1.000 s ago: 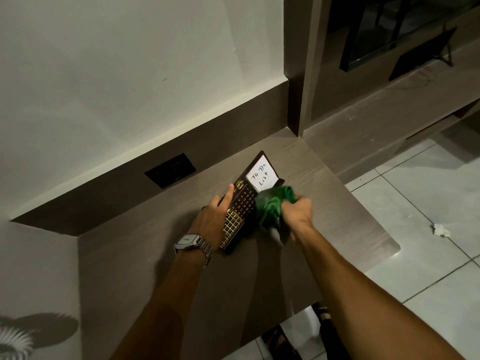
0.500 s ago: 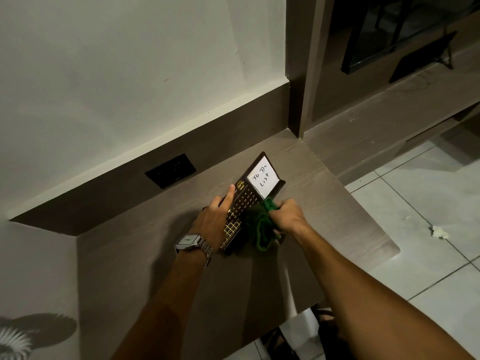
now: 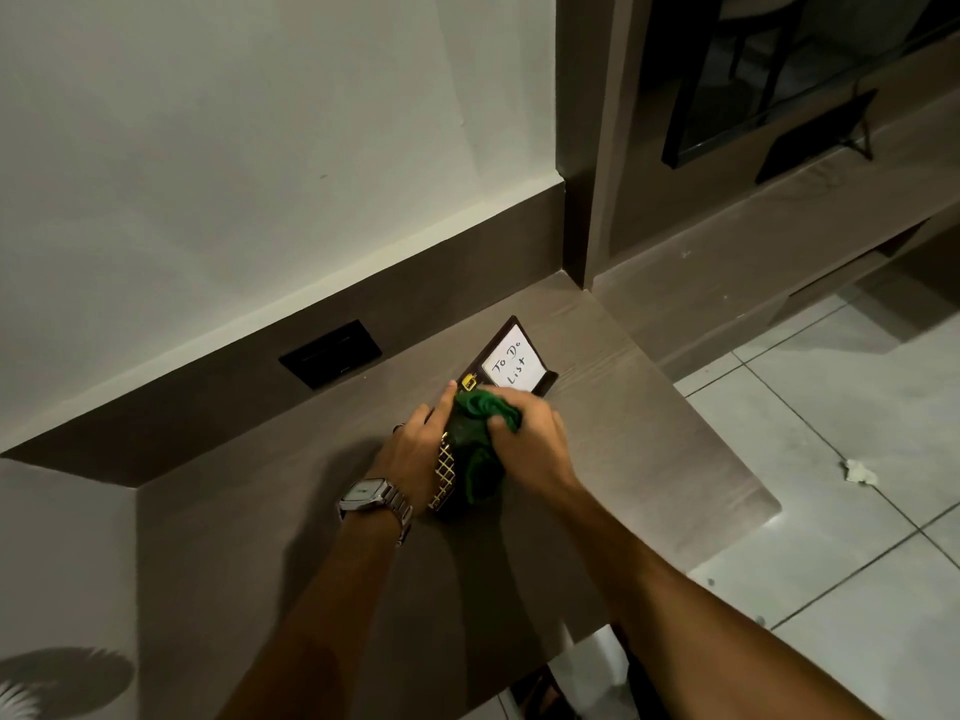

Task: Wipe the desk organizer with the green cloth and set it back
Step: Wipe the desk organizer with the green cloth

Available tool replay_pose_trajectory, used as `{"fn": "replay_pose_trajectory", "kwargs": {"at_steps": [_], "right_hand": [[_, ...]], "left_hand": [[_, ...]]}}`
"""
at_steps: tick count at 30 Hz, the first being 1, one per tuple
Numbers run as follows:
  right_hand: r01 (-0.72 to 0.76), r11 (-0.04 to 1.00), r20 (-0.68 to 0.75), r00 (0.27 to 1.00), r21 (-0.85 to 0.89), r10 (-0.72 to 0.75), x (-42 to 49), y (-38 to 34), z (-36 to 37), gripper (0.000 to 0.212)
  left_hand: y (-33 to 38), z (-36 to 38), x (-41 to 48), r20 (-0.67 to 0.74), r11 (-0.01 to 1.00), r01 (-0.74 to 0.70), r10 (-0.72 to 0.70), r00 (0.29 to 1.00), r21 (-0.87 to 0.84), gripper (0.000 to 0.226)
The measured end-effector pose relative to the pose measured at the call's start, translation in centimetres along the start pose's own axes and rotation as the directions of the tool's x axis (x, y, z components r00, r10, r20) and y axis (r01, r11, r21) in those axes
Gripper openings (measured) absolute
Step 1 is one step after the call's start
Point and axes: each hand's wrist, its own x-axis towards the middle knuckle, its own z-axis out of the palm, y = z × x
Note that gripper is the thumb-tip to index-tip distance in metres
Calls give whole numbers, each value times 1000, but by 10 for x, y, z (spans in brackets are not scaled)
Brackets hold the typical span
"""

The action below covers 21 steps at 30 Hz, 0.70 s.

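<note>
On the brown desk (image 3: 649, 439), our left hand (image 3: 415, 449) clasps the desk organizer (image 3: 511, 363) steady while our right hand (image 3: 530, 439), bunched around the green cloth (image 3: 480, 433), presses it against the front.

You're in a home room, bedroom or study corner by the look: built-in wood-grain desk (image 3: 649, 407) against a plain painted wall (image 3: 234, 148), black wall socket (image 3: 330, 353) in the backsplash. Tiled floor (image 3: 857, 537) and a dark-framed mirror (image 3: 779, 70) on the next ledge.

Handwritten "To Do List" readable on white note card (image 3: 510, 365), far end of desk organizer (image 3: 519, 356) I hold. My watch (image 3: 365, 493) face: unreadable.
</note>
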Motion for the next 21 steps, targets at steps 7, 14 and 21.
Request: {"fn": "replay_pose_trajectory", "kwargs": {"at_steps": [7, 14, 21], "right_hand": [[-8, 1000, 105, 994, -27, 11, -8, 13, -3, 34], [-124, 983, -52, 990, 134, 132, 3, -1, 8, 35], [-241, 968, -251, 944, -72, 217, 8, 27, -29, 39]], "left_hand": [[2, 0, -6, -78, 992, -114, 110, 991, -55, 94], [3, 0, -7, -59, 997, -65, 62, 996, -50, 87], [4, -1, -5, -48, 996, -82, 81, 996, -18, 93]]}}
